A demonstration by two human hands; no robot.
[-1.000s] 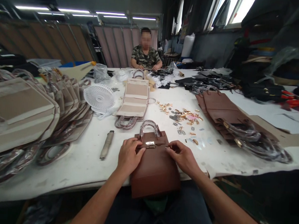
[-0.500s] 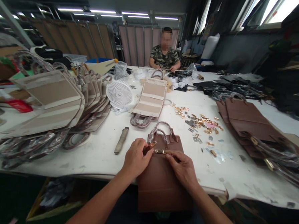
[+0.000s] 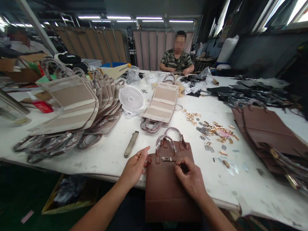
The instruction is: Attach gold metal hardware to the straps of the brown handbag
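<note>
A brown handbag with plastic-wrapped handles lies in front of me, its lower part past the table edge. A small gold clasp sits on its upper front. At the bag's upper left edge is my left hand, fingers partly stretched and apart, beside a small brown tab; a gold glint shows at its fingers. My right hand rests over the bag just right of the clasp, thumb and forefinger pinched together. What lies between those fingertips is hidden.
Loose gold fittings and metal plates lie to the right, near stacked brown bags. A wrapped tool, white fan, unfolded bag and pile of bag pieces are ahead and left. A person sits opposite.
My left hand has moved from beside the clasp to the bag's left edge, and its fingers have spread. My right hand has shifted slightly off the clasp. The view has turned a little left.
</note>
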